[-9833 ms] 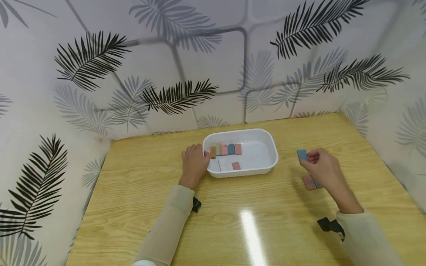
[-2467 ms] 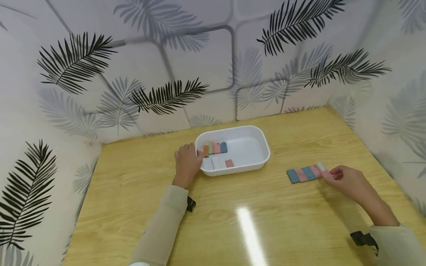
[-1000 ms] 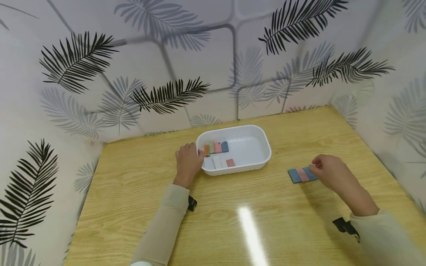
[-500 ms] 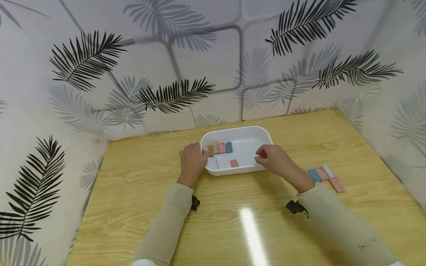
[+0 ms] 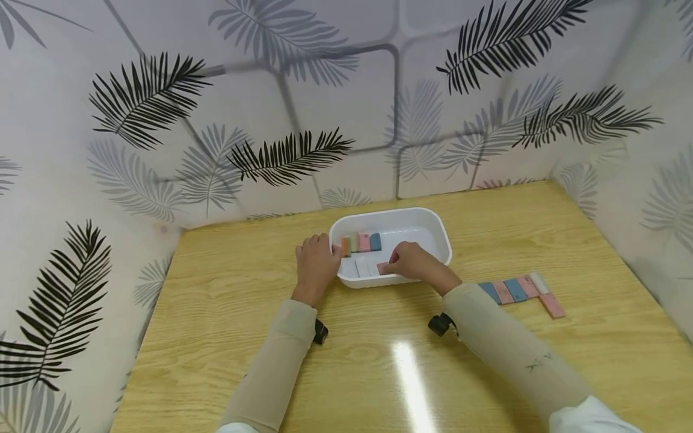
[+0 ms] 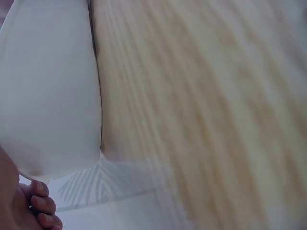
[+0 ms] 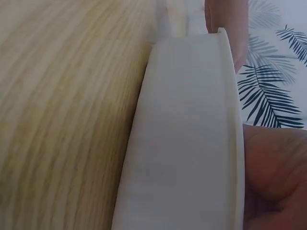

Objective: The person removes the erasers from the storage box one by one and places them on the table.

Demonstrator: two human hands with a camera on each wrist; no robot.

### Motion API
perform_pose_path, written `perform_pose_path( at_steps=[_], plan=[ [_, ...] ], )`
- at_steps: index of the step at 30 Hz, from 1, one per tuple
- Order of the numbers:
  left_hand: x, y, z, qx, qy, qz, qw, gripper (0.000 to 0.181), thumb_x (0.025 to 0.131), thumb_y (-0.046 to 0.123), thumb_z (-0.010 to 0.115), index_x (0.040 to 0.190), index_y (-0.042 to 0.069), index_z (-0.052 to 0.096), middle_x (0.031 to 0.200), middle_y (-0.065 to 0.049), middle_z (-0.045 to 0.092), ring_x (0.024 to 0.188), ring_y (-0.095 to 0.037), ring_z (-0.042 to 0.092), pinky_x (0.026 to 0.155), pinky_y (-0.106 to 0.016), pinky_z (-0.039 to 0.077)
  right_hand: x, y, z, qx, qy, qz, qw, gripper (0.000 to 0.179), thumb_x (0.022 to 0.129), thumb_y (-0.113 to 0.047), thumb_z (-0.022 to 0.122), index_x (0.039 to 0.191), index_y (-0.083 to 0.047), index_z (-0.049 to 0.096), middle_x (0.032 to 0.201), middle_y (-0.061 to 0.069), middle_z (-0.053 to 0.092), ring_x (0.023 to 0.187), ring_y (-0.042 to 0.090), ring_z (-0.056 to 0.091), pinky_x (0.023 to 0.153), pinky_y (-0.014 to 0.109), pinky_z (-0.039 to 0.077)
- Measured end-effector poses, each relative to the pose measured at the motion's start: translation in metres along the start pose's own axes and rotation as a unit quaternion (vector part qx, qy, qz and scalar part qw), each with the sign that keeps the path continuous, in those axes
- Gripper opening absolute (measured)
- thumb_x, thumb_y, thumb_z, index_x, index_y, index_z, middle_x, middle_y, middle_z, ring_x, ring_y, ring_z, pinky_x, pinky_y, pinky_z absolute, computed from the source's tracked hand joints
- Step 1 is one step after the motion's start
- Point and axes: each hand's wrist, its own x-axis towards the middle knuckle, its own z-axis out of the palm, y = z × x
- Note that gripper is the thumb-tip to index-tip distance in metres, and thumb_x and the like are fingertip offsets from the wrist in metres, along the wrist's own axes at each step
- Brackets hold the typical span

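My left hand grips the left end of a white plastic tray, thumb over the rim; its curled fingers show beside the tray wall in the left wrist view. My right hand reaches over the front rim, thumb and fingertips pinching a small flat pink block on the tray floor. Behind it stands a short row of blocks: an orange-green one, a beige one, a pink one and a blue one. White blocks lie at front left. In the right wrist view, the tray wall hides the fingertips.
On the wooden table, right of the tray, runs a row of blue and pink blocks ending in a white block. Another pink block slants forward from that end. The right forearm passes close in front of the row.
Over the earlier frames, blocks join the row on the table, and one pink block leaves the tray. Lately my right hand moves left from the row into the tray; my left hand keeps its grip.
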Motion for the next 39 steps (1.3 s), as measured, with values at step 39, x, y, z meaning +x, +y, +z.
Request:
perform_pose_path(
  at_steps=[39],
  plan=[
    [0.000,0.001,-0.001,0.003,-0.001,0.003,1.0000,0.027,0.091,0.026,0.045,0.095,0.003,0.058,0.088,-0.009,0.055,0.079,-0.025,0.046,0.073,-0.041,0.031,0.004,-0.011,0.005,0.004,0.099,0.038,0.9943,0.019,0.079,-0.022,0.059,0.069,-0.006,0.055,0.057,-0.001,0.048,0.052,0.014,0.042,0.048,0.027,0.033]
  ],
)
